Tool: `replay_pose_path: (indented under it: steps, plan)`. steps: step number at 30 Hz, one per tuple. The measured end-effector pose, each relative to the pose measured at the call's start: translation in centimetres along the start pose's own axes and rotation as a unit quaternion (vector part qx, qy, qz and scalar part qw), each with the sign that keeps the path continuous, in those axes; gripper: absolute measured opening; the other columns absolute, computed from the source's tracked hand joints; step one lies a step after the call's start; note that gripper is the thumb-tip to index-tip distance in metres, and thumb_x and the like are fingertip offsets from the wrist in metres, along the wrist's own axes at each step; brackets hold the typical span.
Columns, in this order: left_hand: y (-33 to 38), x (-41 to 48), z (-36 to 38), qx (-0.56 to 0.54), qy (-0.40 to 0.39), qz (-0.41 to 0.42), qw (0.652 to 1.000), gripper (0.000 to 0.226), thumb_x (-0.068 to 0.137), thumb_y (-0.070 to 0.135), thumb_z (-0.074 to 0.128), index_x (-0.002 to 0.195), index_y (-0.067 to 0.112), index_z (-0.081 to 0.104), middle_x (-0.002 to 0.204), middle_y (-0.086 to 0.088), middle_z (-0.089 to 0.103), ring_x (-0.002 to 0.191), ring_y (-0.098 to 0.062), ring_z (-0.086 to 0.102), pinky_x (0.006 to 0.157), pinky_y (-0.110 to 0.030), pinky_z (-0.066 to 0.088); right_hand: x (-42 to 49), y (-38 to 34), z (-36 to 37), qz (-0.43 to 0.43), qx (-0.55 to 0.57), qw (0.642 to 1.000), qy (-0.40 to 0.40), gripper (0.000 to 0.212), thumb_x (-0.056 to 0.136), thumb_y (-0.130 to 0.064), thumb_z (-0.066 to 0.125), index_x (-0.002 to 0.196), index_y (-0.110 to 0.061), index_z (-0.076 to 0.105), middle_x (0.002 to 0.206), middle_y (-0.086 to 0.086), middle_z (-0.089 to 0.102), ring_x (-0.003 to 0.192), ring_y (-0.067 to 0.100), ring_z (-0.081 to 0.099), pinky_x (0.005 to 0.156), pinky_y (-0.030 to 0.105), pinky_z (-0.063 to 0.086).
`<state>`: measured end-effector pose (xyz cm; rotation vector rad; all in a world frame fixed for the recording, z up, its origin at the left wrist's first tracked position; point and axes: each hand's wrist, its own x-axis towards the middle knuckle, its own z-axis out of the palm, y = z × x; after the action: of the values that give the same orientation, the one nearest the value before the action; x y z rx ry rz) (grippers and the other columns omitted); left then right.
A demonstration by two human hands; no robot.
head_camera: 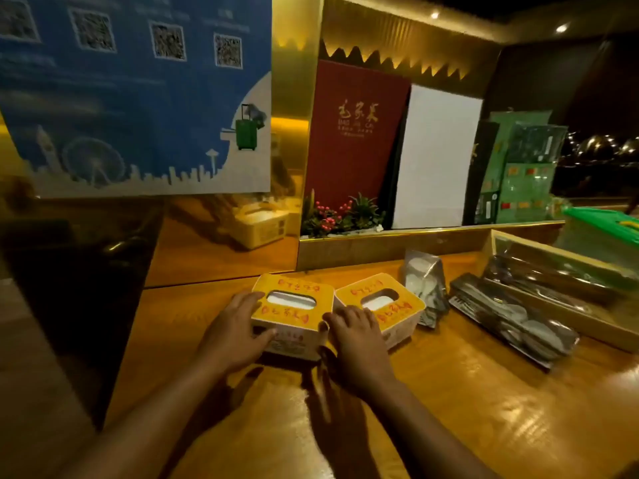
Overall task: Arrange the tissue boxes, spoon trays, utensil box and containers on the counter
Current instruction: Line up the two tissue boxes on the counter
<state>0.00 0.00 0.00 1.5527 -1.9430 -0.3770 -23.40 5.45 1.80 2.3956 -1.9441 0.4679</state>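
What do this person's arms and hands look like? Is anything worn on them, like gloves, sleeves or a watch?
Both forearms are bare as far as the view shows: no sleeves reach them. The left hand and right hand have no gloves, and no watch, bracelet or ring shows. The dim, warm lighting hides finer detail.

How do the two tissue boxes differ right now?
The left tissue box sits square to the camera; the right tissue box is turned at an angle. The left hand and right hand bracket the left box; only right fingers touch the right box. Both have yellow lids, red lettering and white tissue in oval slots.
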Motion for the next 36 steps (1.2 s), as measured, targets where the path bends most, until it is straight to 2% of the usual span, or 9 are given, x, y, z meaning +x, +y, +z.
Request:
replay_pose_path:
  steps: [4, 8, 12, 17, 22, 25, 30, 32, 36]
  plan:
    - [-0.8, -0.2, 1.1, -0.037, 0.029, -0.019, 0.999, 0.069, 0.078, 0.036, 0.083, 0.139, 0.025, 0.054, 0.147, 0.0, 0.049, 0.13, -0.023, 0.051, 0.098, -0.036, 0.047, 1.8, -0.1, 1.9, -0.009, -0.015, 0.999, 0.028, 0.034, 0.088, -0.053, 0.056, 0.114, -0.033, 0.05, 0.139, 0.004, 0.052, 0.139, 0.027, 0.036, 0.119, 0.055, 0.018]
    - [-1.6, -1.3, 1.9, -0.084, 0.066, -0.037, 0.994, 0.064, 0.08, 0.031, 0.082, 0.138, 0.025, 0.055, 0.139, 0.003, 0.056, 0.12, -0.018, 0.059, 0.091, -0.036, 0.057, 3.3, 0.2, 2.3, -0.024, -0.016, 0.998, 0.059, 0.049, 0.082, -0.06, 0.031, 0.11, -0.028, 0.055, 0.13, 0.004, 0.057, 0.134, 0.029, 0.043, 0.119, 0.054, 0.018]
    - [-1.8, -2.4, 2.3, -0.074, 0.112, -0.053, 0.99, 0.058, 0.079, 0.024, 0.083, 0.132, 0.02, 0.062, 0.139, -0.002, 0.058, 0.117, -0.022, 0.061, 0.09, -0.035, 0.056, 4.7, 0.6, 3.0, -0.051, -0.032, 0.997, 0.043, 0.043, 0.085, -0.056, 0.042, 0.114, -0.027, 0.056, 0.133, 0.004, 0.06, 0.134, 0.03, 0.046, 0.118, 0.05, 0.011]
    - [-2.2, -2.7, 2.2, -0.077, 0.133, -0.081, 0.985, 0.059, 0.077, 0.019, 0.085, 0.131, 0.018, 0.063, 0.14, -0.006, 0.057, 0.12, -0.027, 0.06, 0.091, -0.039, 0.057, 5.8, 0.5, 3.1, -0.079, -0.017, 0.996, 0.024, 0.046, 0.088, -0.058, 0.036, 0.121, -0.031, 0.052, 0.143, 0.001, 0.053, 0.14, 0.026, 0.039, 0.118, 0.05, 0.007]
    - [-2.1, -2.8, 2.2, -0.069, 0.146, -0.09, 0.983, 0.058, 0.08, 0.021, 0.083, 0.134, 0.02, 0.06, 0.142, -0.002, 0.055, 0.121, -0.024, 0.059, 0.092, -0.035, 0.054, 6.9, 0.7, 3.5, -0.114, -0.005, 0.993, 0.029, 0.035, 0.087, -0.051, 0.061, 0.116, -0.032, 0.053, 0.137, 0.001, 0.055, 0.135, 0.025, 0.043, 0.121, 0.049, 0.014]
    - [-1.7, -2.9, 2.4, -0.059, 0.147, -0.106, 0.982, 0.058, 0.083, 0.021, 0.08, 0.136, 0.024, 0.056, 0.143, 0.001, 0.053, 0.123, -0.024, 0.058, 0.09, -0.034, 0.054, 7.3, 1.5, 2.9, -0.144, 0.022, 0.989, 0.001, 0.037, 0.088, -0.045, 0.065, 0.12, -0.032, 0.051, 0.141, 0.001, 0.049, 0.138, 0.024, 0.038, 0.12, 0.045, 0.013]
    - [0.9, -2.5, 3.2, 0.0, 0.168, -0.158, 0.973, 0.071, 0.082, 0.027, 0.078, 0.144, 0.03, 0.044, 0.16, -0.003, 0.03, 0.138, -0.032, 0.044, 0.095, -0.048, 0.055, 8.3, 6.3, 0.3, -0.185, 0.092, 0.978, -0.043, 0.057, 0.093, -0.05, 0.058, 0.144, -0.036, 0.038, 0.151, -0.004, 0.04, 0.137, 0.02, 0.034, 0.111, 0.036, 0.033]
    - [3.8, -2.0, 3.9, 0.027, 0.193, -0.166, 0.967, 0.07, 0.083, 0.028, 0.075, 0.144, 0.034, 0.042, 0.161, -0.001, 0.024, 0.142, -0.033, 0.038, 0.092, -0.052, 0.056, 8.6, 9.4, -0.8, -0.195, 0.099, 0.975, -0.035, 0.058, 0.093, -0.056, 0.053, 0.145, -0.036, 0.038, 0.151, -0.004, 0.04, 0.136, 0.02, 0.037, 0.109, 0.038, 0.039]
    - [11.6, -0.7, 6.9, 0.064, 0.24, -0.102, 0.963, 0.054, 0.083, 0.025, 0.073, 0.135, 0.026, 0.055, 0.156, -0.001, 0.034, 0.144, -0.025, 0.032, 0.103, -0.047, 0.047, 8.8, 16.6, -2.5, -0.18, 0.135, 0.974, -0.012, 0.061, 0.092, -0.068, 0.039, 0.143, -0.035, 0.044, 0.154, -0.002, 0.034, 0.134, 0.024, 0.042, 0.102, 0.043, 0.045]
